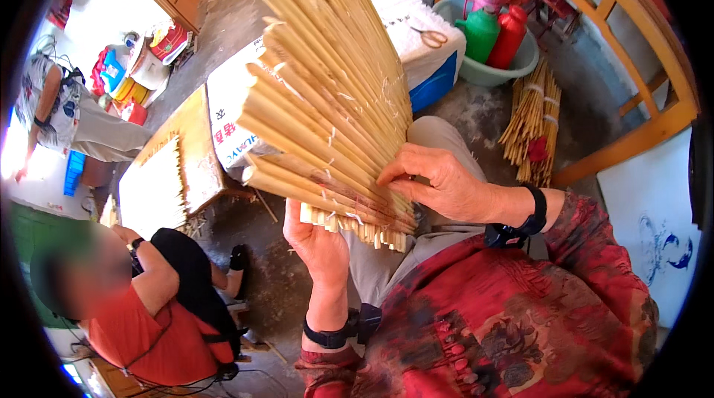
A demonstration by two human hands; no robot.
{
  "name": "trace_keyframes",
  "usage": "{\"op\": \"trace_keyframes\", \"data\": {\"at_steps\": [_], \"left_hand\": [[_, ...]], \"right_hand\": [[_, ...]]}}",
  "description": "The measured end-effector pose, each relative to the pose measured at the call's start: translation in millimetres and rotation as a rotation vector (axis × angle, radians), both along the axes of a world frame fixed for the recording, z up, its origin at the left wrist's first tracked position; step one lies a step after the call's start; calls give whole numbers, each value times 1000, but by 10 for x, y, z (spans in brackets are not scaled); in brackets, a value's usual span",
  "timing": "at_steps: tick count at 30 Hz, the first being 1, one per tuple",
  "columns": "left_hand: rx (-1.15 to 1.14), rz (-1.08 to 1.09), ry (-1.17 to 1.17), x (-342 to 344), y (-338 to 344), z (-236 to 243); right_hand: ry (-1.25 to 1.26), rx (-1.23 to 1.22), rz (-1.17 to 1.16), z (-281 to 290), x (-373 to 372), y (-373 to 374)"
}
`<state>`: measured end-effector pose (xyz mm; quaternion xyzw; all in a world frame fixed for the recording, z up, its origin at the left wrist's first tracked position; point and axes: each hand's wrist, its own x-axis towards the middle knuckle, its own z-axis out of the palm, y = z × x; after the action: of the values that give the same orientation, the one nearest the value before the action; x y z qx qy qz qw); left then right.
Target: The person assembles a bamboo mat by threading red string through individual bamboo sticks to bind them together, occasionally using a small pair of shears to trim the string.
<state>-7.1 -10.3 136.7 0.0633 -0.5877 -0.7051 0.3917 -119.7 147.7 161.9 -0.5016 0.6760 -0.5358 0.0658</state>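
Note:
A thick mat of straw-coloured stalks (327, 93), bound by pale thread, stands tilted over my lap, its stalks fanning toward the upper left. My left hand (318, 246) holds its lower left edge near the short cut ends, the fingers hidden behind the stalks. On the mat's front face, near its lower right side, my right hand (439, 182) is closed in a pinch. What lies between those fingertips, perhaps thread, is too small to make out. Loose white thread ends stick out across the stalks.
Scissors (430, 37) lie on a white covered surface behind the mat. At right are a basin (498, 75) with flasks, a tied stalk bundle (532, 127) on the floor and a wooden frame (662, 123). One person in orange (160, 338) sits left; another stands beyond.

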Motion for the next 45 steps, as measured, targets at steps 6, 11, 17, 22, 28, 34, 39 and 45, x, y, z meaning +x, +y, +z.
{"op": "trace_keyframes", "data": {"at_steps": [6,11,17,22,28,34,39,45], "left_hand": [[81,75,27,51,-60,-48],[6,120,-3,123,-138,-81],[82,81,-13,137,-119,0],[82,109,-116,229,-114,60],[99,93,-118,293,140,21],[16,-3,-34,362,180,30],[-179,81,-306,404,180,-14],[-162,77,-272,334,157,-45]], "right_hand": [[-129,-70,124,-71,84,-64],[-292,-94,228,-124,214,-162],[-1051,-33,457,-46,287,-156],[-1320,-140,589,35,250,-176],[-1383,-93,456,90,216,-260],[260,-267,68,16,126,-251],[729,-244,79,85,-71,-312],[1060,-197,125,266,-95,-490]]}}
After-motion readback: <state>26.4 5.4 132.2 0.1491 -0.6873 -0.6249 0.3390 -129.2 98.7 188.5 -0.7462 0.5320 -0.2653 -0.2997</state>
